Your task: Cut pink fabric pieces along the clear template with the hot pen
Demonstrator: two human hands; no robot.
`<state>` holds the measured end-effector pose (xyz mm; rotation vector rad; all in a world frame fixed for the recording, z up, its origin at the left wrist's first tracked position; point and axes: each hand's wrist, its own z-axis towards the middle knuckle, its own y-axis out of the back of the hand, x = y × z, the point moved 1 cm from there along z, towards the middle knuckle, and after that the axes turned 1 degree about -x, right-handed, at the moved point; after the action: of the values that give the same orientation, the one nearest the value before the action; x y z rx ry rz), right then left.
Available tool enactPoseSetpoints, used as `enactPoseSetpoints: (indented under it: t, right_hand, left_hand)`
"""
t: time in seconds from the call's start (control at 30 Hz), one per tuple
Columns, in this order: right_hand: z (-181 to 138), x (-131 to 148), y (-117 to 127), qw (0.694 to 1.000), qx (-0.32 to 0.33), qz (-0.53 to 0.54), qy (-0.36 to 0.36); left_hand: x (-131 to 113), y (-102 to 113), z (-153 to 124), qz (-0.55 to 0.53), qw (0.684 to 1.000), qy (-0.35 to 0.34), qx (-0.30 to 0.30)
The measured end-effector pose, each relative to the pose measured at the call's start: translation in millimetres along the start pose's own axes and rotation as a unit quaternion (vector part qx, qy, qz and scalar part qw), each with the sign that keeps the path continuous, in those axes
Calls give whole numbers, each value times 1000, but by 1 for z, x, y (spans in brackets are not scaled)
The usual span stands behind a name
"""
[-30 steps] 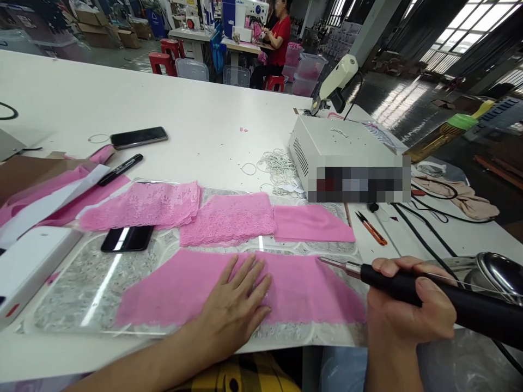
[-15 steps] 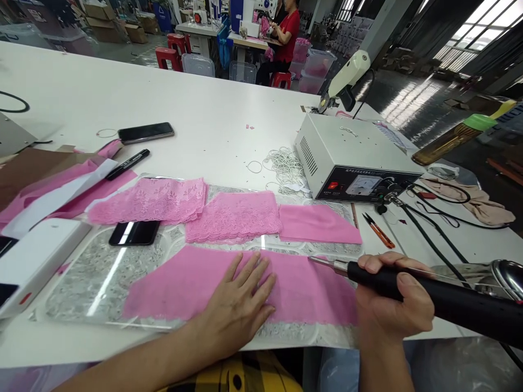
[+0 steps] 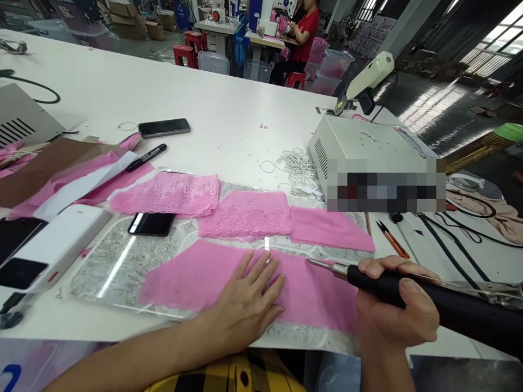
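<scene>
My left hand point(image 3: 245, 302) lies flat, fingers spread, on a long pink fabric piece point(image 3: 192, 277) that rests on a clear plate point(image 3: 110, 267) over patterned paper. My right hand point(image 3: 394, 313) is wrapped round a black cutting tool point(image 3: 429, 302). The tool's thin metal tip point(image 3: 322, 265) points left and hovers at the fabric's right part, just right of my left fingers. Its cable runs off to the right.
Two pink lace pieces point(image 3: 167, 193) point(image 3: 247, 215) and a plain pink piece point(image 3: 327, 228) lie behind. A phone point(image 3: 151, 223) rests on the plate, another phone point(image 3: 163, 127) and a marker point(image 3: 146, 157) further back. A white power box point(image 3: 368, 149), white rings point(image 3: 296, 166), orange snips point(image 3: 392, 239) stand right. A seated person in red point(image 3: 304, 30) works far back.
The view has shifted so everything sits further right in the picture. My right hand with the tool has moved left, bringing the tip closer to my left fingers. My left hand stays flat.
</scene>
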<state>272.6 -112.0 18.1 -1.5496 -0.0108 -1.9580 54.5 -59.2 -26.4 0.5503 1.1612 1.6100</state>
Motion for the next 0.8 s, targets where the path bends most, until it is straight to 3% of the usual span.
enactPoseSetpoints:
  t: [0.4, 0.53, 0.8]
  right_hand:
    - [-4, -4, -8, 999, 33, 12, -8]
    - [9, 7, 6, 999, -41, 31, 14]
    - [23, 26, 67, 984, -171, -8, 49]
  left_hand:
    - [2, -1, -1, 2, 1000, -2, 0]
    - [3, -2, -1, 4, 1000, -8, -18]
    - [10, -6, 3, 10, 998, -37, -44]
